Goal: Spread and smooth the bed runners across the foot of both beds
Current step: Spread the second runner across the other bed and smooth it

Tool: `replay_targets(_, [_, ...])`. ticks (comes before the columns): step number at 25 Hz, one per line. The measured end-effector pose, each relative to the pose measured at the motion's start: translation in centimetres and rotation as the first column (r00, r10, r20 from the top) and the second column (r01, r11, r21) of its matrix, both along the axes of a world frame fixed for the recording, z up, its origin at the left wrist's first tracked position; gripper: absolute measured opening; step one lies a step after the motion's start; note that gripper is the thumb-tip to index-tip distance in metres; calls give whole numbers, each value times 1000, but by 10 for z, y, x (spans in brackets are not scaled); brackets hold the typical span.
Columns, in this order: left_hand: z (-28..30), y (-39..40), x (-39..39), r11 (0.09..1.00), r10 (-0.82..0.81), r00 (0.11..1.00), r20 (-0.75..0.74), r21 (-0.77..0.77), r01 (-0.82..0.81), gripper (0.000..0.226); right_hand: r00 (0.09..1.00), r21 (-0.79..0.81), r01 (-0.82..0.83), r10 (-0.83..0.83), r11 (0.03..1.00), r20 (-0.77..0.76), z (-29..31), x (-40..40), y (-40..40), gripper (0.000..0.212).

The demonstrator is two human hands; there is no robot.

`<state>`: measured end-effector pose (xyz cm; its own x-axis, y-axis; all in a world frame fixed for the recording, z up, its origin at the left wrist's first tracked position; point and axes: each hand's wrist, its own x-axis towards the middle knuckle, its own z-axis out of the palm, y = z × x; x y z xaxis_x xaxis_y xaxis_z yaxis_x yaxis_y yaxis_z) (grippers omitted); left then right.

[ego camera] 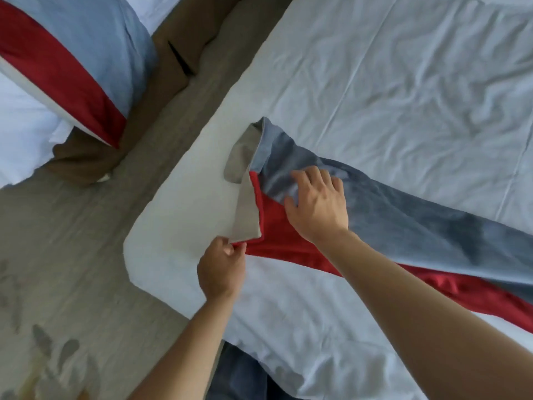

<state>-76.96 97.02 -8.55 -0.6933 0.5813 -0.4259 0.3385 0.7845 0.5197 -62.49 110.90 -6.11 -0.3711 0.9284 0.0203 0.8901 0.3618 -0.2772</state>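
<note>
Pinching the red corner of the bed runner point(389, 226) with the left hand point(222, 269) near the bed's point(403, 82) left edge; pressing the right hand point(318, 203), fingers spread, on its grey-blue band. Lying crumpled, beige underside turned up. Draping a second runner point(66, 59) over the neighbouring bed point(20, 134) across the floor point(72, 255).

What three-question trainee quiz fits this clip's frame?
1. True or false: the left hand pinches a corner of the runner.
2. The right hand is: A) lifting a pillow, B) pressing flat on the runner, C) off the bed.
3. Fill in: the runner's folded-back end shows a ___ underside.

Key: 1 true; 2 B; 3 beige.
</note>
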Motion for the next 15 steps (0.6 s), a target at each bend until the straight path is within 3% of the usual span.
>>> replay_targets(2, [2,-12,-5,998,47,997,63,37,-50,25,997,-28,-68,69,997,32,-1,-17,0,40])
replay_targets(7, [20,45,-25,976,72,997,15,204,-73,51,989,-53,-128,132,990,71,-6,-34,5,35])
replay_targets(11, [30,96,-27,961,-79,997,-21,263,82,22,974,-78,-209,215,975,77,-10,-35,11,27])
replay_targets(13, [25,97,-34,972,-105,994,-41,205,111,5,979,-43,-202,202,979,3,-11,-38,20,18])
replay_targets(15, [15,70,-44,988,-96,995,-39,116,100,8,989,-6,-145,145,989,-41,-8,-43,40,15])
